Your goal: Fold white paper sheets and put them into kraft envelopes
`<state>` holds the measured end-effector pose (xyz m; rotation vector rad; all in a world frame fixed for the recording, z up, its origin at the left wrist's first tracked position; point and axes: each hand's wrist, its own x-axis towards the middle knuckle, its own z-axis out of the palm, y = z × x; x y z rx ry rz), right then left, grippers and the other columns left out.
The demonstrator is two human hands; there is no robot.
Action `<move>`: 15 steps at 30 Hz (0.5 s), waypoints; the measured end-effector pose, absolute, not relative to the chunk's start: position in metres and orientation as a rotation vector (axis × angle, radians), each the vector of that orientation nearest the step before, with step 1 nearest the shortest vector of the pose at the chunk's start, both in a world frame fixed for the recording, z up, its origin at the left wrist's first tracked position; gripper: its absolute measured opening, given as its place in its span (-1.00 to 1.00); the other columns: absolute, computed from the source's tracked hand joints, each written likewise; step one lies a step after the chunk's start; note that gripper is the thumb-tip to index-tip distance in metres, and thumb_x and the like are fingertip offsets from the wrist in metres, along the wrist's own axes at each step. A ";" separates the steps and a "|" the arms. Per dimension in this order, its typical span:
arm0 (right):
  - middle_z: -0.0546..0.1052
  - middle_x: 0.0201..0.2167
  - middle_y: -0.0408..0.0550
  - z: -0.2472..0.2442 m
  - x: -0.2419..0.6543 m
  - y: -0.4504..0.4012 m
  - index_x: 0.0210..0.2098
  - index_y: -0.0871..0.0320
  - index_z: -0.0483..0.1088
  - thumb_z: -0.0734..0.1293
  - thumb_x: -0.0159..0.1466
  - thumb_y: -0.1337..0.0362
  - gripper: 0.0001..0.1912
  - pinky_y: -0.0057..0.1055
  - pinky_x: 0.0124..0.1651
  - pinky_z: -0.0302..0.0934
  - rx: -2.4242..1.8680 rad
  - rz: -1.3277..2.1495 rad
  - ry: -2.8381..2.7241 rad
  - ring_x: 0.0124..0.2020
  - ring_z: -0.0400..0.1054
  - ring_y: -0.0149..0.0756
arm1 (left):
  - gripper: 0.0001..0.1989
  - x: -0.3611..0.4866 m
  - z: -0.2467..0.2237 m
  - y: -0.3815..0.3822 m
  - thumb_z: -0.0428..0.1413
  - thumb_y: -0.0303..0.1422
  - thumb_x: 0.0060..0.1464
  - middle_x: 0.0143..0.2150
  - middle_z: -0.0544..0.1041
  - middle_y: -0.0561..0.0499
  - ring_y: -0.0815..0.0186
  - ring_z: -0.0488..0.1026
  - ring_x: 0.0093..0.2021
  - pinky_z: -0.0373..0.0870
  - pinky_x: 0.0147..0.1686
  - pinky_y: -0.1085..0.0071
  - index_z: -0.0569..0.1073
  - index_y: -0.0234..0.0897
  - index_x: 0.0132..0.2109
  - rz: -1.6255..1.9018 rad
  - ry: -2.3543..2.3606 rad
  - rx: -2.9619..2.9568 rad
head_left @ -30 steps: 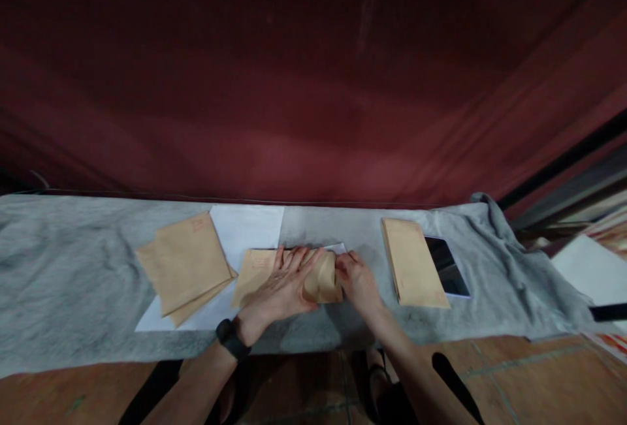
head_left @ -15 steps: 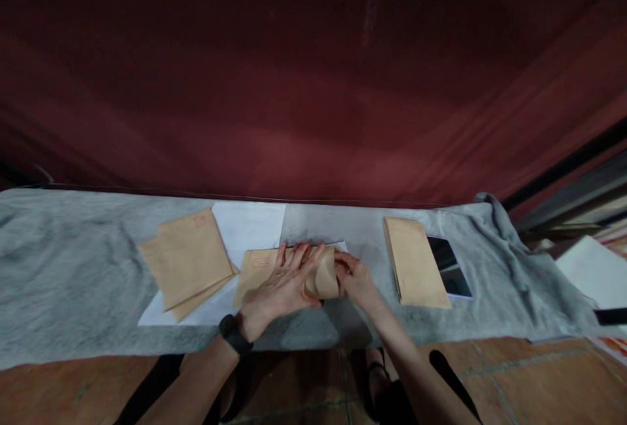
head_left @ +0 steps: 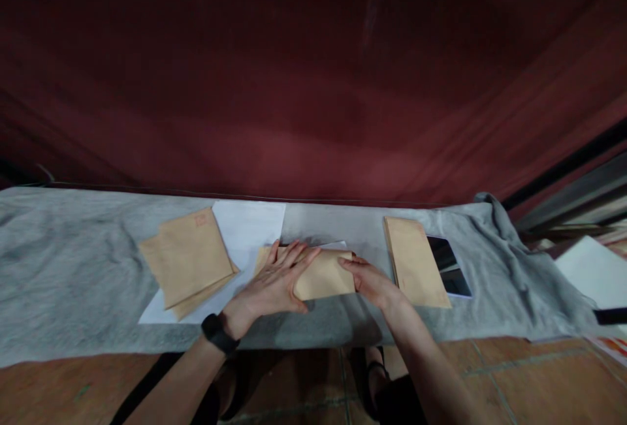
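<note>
A brown paper envelope [head_left: 323,276] lies folded over on the grey cloth in front of me. My left hand [head_left: 279,281] rests flat across it, fingers spread. At the envelope's right end, my right hand [head_left: 365,278] pinches the paper, thumb on top and fingers beneath. Behind the envelope a sliver of white paper [head_left: 337,244] shows. To the left, several brown envelopes [head_left: 193,255] with a red printed mark overlap white sheets [head_left: 249,226]. On the right lies a stack of long brown envelopes [head_left: 418,262].
A dark-screened phone or tablet [head_left: 448,265] lies partly under the right stack. The grey cloth [head_left: 73,268] covers a narrow bench. A dark red wall or panel [head_left: 313,98] rises behind it. White papers [head_left: 595,271] are at the far right, tiled floor [head_left: 533,373] below.
The envelope's curled right part now lies flatter, reaching farther right. My right hand has shifted slightly right and grips its end; my left hand has slid a little left.
</note>
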<state>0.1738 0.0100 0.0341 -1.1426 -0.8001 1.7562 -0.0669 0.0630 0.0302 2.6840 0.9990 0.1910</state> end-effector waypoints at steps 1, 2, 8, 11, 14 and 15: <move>0.65 -0.27 -0.01 0.037 0.178 0.010 -0.15 0.14 0.49 0.51 0.09 -0.05 -0.52 -0.18 0.02 0.37 -1.137 1.771 -0.793 -0.17 0.56 -0.11 | 0.23 -0.069 0.032 0.064 0.35 0.03 -0.16 0.51 0.01 -0.18 -0.10 -0.09 0.49 -0.38 0.39 -0.18 -0.20 0.00 0.49 0.184 1.016 2.675; 0.65 -0.28 0.00 0.040 0.181 0.009 -0.15 0.14 0.48 0.51 0.09 -0.06 -0.52 -0.18 0.01 0.38 -1.130 1.788 -0.786 -0.17 0.56 -0.10 | 0.23 -0.071 0.034 0.064 0.35 0.02 -0.16 0.49 0.05 -0.17 -0.10 -0.06 0.48 -0.37 0.39 -0.18 -0.20 0.00 0.49 0.176 1.034 2.668; 0.65 -0.29 0.01 0.050 0.186 0.009 -0.22 0.14 0.50 0.51 0.05 -0.13 -0.49 -0.22 -0.05 0.40 -1.147 1.819 -0.807 -0.15 0.56 -0.08 | 0.08 -0.073 0.045 0.064 0.29 -0.06 -0.03 0.35 0.26 -0.17 -0.10 0.19 0.34 -0.06 0.34 -0.07 -0.13 0.01 0.49 0.186 1.122 2.701; 0.65 -0.32 0.00 0.051 0.185 0.008 -0.25 0.13 0.50 0.53 0.01 -0.12 -0.49 -0.24 -0.07 0.40 -1.170 1.771 -0.810 -0.16 0.56 -0.08 | 0.06 -0.071 0.044 0.063 0.26 -0.01 0.01 0.35 0.26 -0.16 -0.09 0.19 0.33 -0.06 0.34 -0.06 -0.17 0.01 0.49 0.224 1.099 2.720; 0.64 -0.34 -0.03 0.051 0.187 0.010 -0.26 0.13 0.49 0.54 0.01 -0.12 -0.49 -0.26 -0.11 0.41 -1.172 1.741 -0.788 -0.21 0.55 -0.13 | 0.06 -0.069 0.042 0.062 0.25 -0.06 0.02 0.37 0.22 -0.14 -0.07 0.14 0.36 -0.10 0.36 -0.07 -0.17 0.02 0.49 0.253 1.047 2.741; 0.63 -0.34 -0.03 0.050 0.191 0.012 -0.26 0.13 0.49 0.52 0.03 -0.14 -0.49 -0.28 -0.14 0.41 -1.168 1.728 -0.793 -0.24 0.55 -0.16 | 0.04 -0.070 0.042 0.063 0.25 -0.10 0.02 0.37 0.22 -0.14 -0.06 0.15 0.36 -0.08 0.36 -0.06 -0.16 0.02 0.49 0.262 1.040 2.746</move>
